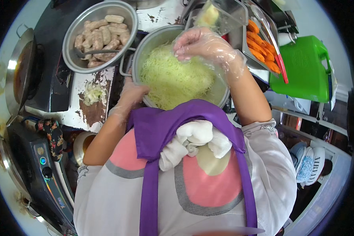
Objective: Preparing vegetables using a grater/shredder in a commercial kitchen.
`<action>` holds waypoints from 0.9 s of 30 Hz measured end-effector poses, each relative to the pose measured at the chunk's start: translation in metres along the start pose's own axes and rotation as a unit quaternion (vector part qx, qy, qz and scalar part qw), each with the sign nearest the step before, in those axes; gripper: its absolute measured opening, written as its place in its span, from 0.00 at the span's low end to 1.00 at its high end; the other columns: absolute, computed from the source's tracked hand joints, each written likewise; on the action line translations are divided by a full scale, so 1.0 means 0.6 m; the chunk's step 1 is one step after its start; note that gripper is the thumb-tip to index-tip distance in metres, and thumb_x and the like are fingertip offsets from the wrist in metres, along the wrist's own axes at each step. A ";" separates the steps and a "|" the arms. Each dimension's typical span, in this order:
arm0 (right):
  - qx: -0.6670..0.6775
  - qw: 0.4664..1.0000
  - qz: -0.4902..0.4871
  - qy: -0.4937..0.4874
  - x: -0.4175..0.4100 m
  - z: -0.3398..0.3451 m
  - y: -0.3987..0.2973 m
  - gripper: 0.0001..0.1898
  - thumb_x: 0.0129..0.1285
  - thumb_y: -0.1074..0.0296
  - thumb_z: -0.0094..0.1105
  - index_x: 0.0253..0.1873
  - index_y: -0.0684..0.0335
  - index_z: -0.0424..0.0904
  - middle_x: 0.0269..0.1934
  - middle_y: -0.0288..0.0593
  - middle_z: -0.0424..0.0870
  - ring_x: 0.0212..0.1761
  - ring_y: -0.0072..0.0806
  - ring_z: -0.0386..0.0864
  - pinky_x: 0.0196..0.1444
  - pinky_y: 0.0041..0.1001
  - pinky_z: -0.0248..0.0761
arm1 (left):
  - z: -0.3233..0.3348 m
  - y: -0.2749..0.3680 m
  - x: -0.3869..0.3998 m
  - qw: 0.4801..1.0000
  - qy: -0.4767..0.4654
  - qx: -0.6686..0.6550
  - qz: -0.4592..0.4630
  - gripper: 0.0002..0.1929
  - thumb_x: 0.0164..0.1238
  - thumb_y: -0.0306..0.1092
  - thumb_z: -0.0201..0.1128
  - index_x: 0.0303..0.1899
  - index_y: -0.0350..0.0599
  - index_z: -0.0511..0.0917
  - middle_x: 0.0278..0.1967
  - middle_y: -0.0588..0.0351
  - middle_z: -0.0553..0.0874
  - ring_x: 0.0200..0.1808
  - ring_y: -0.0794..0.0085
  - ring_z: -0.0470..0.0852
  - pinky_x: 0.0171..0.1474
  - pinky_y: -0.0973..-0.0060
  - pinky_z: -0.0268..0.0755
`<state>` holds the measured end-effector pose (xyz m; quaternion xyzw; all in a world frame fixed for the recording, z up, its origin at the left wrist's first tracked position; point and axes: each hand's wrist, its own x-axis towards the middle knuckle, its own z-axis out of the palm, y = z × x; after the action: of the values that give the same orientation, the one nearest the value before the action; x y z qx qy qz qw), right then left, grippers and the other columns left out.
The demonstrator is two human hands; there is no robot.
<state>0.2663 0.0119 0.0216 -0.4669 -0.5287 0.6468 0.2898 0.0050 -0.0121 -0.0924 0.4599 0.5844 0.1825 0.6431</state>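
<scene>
A large metal pot (224,98) holds a heap of pale green shredded vegetable (177,76), perhaps cabbage or papaya. My left hand (133,93), in a clear plastic glove, grips the pot's left rim below its wire handle. Above the right part of the shreds is my right hand (194,44), also gloved, fingertips pinched together; whether anything lies between them cannot be told. Just beyond it, a clear plastic container (231,14) stands tilted, with something pale yellow near it.
At the upper left, a metal basin (69,56) holds pale sausage-like rolls and a utensil. Orange pieces and red-handled tongs (278,63) lie in a metal tray at the right, near a green jerrycan (303,70). Chopped scraps (93,93) lie on the worn counter. Woks stand far left.
</scene>
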 end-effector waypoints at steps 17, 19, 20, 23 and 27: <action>-0.132 0.978 -0.075 -0.142 0.158 0.214 -0.041 0.11 0.59 0.68 0.68 0.43 0.68 0.85 0.37 0.40 0.85 0.39 0.24 0.82 0.44 0.24 0.75 | 0.005 -0.004 -0.015 0.995 0.014 0.007 0.096 0.38 0.52 0.25 0.67 0.68 0.35 0.62 0.58 0.45 0.79 0.57 0.62 0.79 0.58 0.68 0.73; -0.175 0.967 -0.133 -0.128 0.180 0.265 -0.025 0.12 0.59 0.68 0.67 0.45 0.68 0.85 0.41 0.43 0.84 0.44 0.27 0.81 0.49 0.25 0.74 | 0.009 -0.014 -0.001 0.985 0.017 0.079 0.150 0.38 0.52 0.25 0.67 0.68 0.35 0.63 0.58 0.45 0.78 0.57 0.62 0.78 0.59 0.68 0.73; -0.214 0.953 -0.189 -0.106 0.189 0.284 -0.013 0.13 0.60 0.67 0.66 0.47 0.68 0.85 0.45 0.45 0.83 0.50 0.29 0.81 0.54 0.27 0.73 | 0.011 -0.019 0.007 0.978 0.019 0.116 0.174 0.38 0.52 0.25 0.67 0.68 0.36 0.63 0.58 0.45 0.78 0.57 0.62 0.78 0.59 0.68 0.72; -0.211 0.953 -0.159 -0.147 0.225 0.294 0.018 0.14 0.61 0.67 0.64 0.50 0.68 0.85 0.52 0.48 0.80 0.60 0.32 0.77 0.63 0.30 0.68 | 0.025 -0.033 0.026 0.940 -0.001 0.230 0.251 0.38 0.52 0.26 0.67 0.68 0.36 0.63 0.59 0.45 0.78 0.58 0.62 0.78 0.60 0.68 0.72; -0.307 0.918 -0.197 -0.156 0.201 0.256 -0.025 0.14 0.64 0.70 0.60 0.51 0.68 0.84 0.49 0.47 0.82 0.55 0.32 0.81 0.57 0.31 0.74 | 0.008 -0.065 0.032 0.973 0.004 0.161 0.166 0.43 0.51 0.26 0.68 0.71 0.38 0.58 0.59 0.44 0.78 0.57 0.61 0.79 0.58 0.68 0.74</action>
<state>0.0771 0.0574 0.0004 -0.3123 -0.8215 0.4466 0.1676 0.0026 -0.0188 -0.1355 0.6469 0.5243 0.1921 0.5193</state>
